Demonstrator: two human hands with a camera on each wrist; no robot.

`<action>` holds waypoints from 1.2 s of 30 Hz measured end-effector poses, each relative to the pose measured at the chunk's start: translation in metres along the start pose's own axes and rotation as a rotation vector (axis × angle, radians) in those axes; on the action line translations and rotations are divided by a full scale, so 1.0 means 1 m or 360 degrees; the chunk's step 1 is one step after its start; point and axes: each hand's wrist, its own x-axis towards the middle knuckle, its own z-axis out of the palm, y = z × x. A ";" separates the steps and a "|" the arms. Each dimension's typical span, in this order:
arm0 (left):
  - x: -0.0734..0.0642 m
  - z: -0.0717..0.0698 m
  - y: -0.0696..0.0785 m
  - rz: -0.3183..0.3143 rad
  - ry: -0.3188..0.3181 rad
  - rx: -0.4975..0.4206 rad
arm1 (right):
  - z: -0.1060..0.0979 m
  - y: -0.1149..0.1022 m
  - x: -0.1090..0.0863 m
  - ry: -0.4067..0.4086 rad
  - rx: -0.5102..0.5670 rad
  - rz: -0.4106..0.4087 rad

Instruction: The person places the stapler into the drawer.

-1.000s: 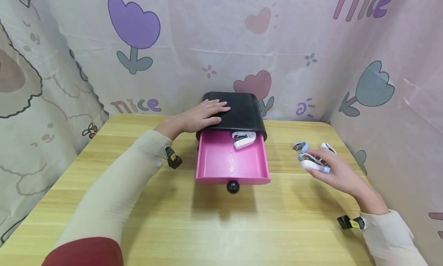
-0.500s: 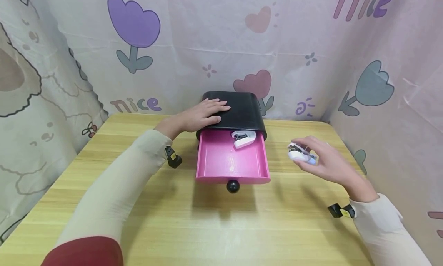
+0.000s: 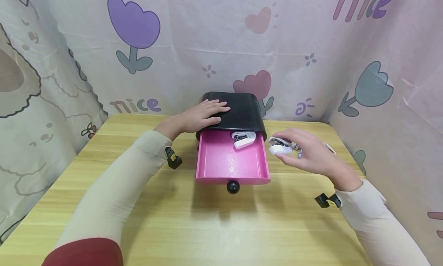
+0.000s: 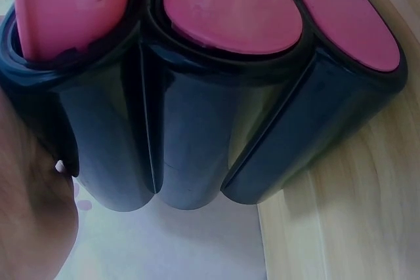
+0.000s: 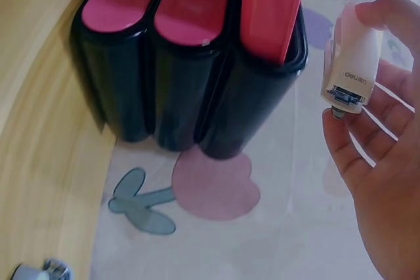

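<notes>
My left hand (image 3: 200,115) rests with straight fingers on top of a black cabinet (image 3: 243,108). The cabinet's top pink drawer (image 3: 214,166) is pulled out, and a white stapler (image 3: 245,141) lies in its back right corner. Just right of the drawer, my right hand (image 3: 309,152) grips another white stapler (image 3: 281,149) between thumb and fingers, above the table. In the right wrist view, this held stapler (image 5: 354,63) shows its metal end, beside the cabinet. Two lower pink drawers (image 4: 230,11) are pushed in, as the left wrist view shows.
Behind my right hand, parts of a blue stapler (image 3: 299,154) and a white one (image 3: 330,148) show on the wooden table (image 3: 221,235). A black knob (image 3: 233,187) juts from the drawer front. Printed curtains (image 3: 194,35) enclose the back and sides.
My right hand has carried the white stapler leftward from the other staplers at the right to the drawer's right side. My left hand has stayed on the cabinet.
</notes>
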 end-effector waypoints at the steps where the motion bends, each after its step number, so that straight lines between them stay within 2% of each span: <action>1: 0.000 0.000 0.000 0.0001 0.0001 0.0002 | 0.001 -0.001 0.003 -0.0001 -0.0001 -0.0026; 6: 0.000 0.000 0.000 0.0009 0.0003 -0.0005 | 0.005 -0.008 0.019 -0.0022 0.0005 -0.0166; 18: 0.000 0.001 -0.001 0.0006 0.0002 -0.0013 | 0.021 -0.017 0.054 -0.0081 0.0088 -0.0398; 27: 0.000 0.000 -0.001 0.0015 0.0001 -0.0029 | 0.039 -0.023 0.074 -0.0144 0.0109 -0.0483; 31: 0.000 0.000 0.000 0.0020 0.0007 -0.0029 | 0.045 -0.027 0.083 -0.0160 0.0078 -0.0535; 36: 0.000 -0.001 0.000 0.0022 0.0008 -0.0015 | 0.050 -0.036 0.095 -0.0137 0.0020 -0.0670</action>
